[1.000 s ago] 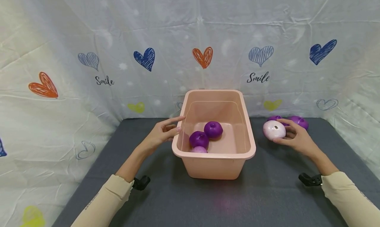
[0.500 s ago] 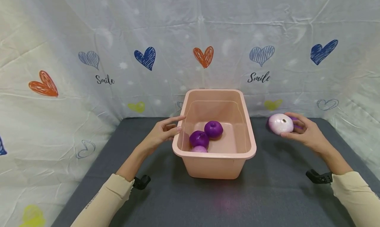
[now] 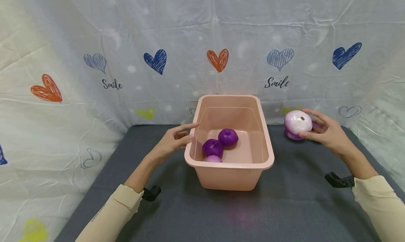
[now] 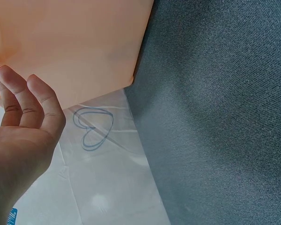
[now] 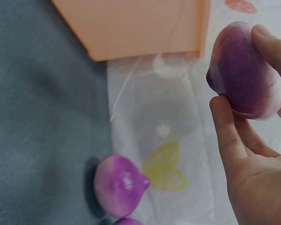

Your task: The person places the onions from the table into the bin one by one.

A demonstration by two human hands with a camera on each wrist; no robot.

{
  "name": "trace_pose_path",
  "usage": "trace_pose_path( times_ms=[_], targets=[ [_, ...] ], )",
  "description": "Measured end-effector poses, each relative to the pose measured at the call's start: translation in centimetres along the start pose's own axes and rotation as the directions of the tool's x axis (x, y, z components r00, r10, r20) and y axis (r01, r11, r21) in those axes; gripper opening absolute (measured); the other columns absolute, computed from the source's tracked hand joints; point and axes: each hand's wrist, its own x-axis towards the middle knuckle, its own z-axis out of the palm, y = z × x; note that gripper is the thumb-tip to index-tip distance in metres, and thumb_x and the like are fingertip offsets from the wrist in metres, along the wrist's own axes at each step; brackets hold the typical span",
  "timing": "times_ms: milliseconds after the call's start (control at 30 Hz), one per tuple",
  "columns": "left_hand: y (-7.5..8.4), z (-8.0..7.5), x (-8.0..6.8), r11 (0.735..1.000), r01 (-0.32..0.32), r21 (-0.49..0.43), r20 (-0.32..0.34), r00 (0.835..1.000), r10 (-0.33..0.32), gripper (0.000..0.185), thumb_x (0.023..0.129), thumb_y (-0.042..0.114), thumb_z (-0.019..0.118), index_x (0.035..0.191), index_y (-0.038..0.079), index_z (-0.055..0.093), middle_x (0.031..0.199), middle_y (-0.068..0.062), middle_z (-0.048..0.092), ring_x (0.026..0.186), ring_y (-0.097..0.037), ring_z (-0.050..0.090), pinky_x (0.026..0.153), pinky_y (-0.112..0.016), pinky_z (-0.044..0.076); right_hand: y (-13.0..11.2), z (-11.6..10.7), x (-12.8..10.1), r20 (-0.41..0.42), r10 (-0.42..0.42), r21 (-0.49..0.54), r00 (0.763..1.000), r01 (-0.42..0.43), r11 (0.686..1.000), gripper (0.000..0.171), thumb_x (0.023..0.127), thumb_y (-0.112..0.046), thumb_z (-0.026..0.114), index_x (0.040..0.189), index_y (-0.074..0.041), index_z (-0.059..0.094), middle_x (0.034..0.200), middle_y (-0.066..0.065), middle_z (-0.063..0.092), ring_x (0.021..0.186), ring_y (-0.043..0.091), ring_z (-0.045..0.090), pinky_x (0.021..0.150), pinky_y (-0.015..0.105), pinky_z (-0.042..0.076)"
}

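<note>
A pale white-and-purple onion (image 3: 298,121) is held by my right hand (image 3: 329,134) above the table, right of the peach plastic tub (image 3: 228,165). In the right wrist view, fingertips and thumb pinch this onion (image 5: 241,70) around its sides. My left hand (image 3: 173,140) rests lightly at the tub's left rim, index finger stretched out over it; in the left wrist view its other fingers (image 4: 44,101) bend loosely beside the tub wall. Inside the tub lie two dark purple onions (image 3: 227,138) and a lighter one (image 3: 213,159), partly hidden by the front rim.
Behind and below the held onion, a purple onion (image 3: 293,135) sits on the dark grey table (image 3: 221,214). In the right wrist view, this onion (image 5: 119,185) has another onion (image 5: 128,221) beside it, cut off by the frame. A heart-printed white sheet (image 3: 183,24) hangs close behind.
My right hand has shifted right with the pale onion, then raised it, uncovering a purple onion below. The left hand and the tub have stayed in place.
</note>
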Motion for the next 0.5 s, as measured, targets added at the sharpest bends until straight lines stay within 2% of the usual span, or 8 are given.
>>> trace_pose_path(
  times_ms=[133,267,400,500],
  targets=[
    [0.0,0.0,0.0,1.000,0.001,0.003,0.003,1.000,-0.001,0.055,0.101,0.023,0.066,0.152,0.010,0.049,0.131,-0.022,0.062,0.116,-0.032,0.062,0.088,-0.050,0.055,-0.7,0.2,0.6,0.006,-0.004,0.013,1.000,0.003,1.000,0.072,0.093,0.005,0.072,0.156,-0.013,0.041,0.142,0.011,0.045,0.119,0.011,0.057,0.087,0.022,0.053],
    [-0.2,0.0,0.1,1.000,0.004,-0.003,0.000,1.000,-0.004,0.053,0.101,0.023,0.066,0.151,0.013,0.052,0.133,-0.026,0.060,0.116,-0.033,0.062,0.086,-0.046,0.056,-1.6,0.7,1.4,0.005,0.001,0.007,1.000,-0.001,1.000,0.073,0.092,0.002,0.073,0.156,-0.015,0.041,0.144,0.012,0.044,0.120,0.015,0.056,0.087,0.023,0.052],
    [-0.2,0.0,0.1,1.000,0.002,-0.010,0.000,1.000,-0.002,0.053,0.101,0.022,0.066,0.151,0.013,0.051,0.134,-0.029,0.057,0.116,-0.033,0.061,0.087,-0.049,0.055,-2.5,1.3,2.0,0.006,0.007,0.016,1.000,-0.008,1.000,0.073,0.092,0.002,0.074,0.155,-0.018,0.043,0.145,0.013,0.044,0.121,0.018,0.056,0.088,0.023,0.052],
    [-0.2,0.0,0.1,1.000,-0.002,-0.005,-0.002,1.000,0.002,0.054,0.101,0.022,0.066,0.152,0.010,0.050,0.133,-0.026,0.059,0.115,-0.033,0.062,0.088,-0.052,0.055,-3.0,1.8,2.3,0.013,-0.005,0.026,1.000,0.004,1.000,0.072,0.092,0.003,0.074,0.154,-0.018,0.044,0.144,0.014,0.045,0.122,0.020,0.056,0.088,0.024,0.053]
  ],
)
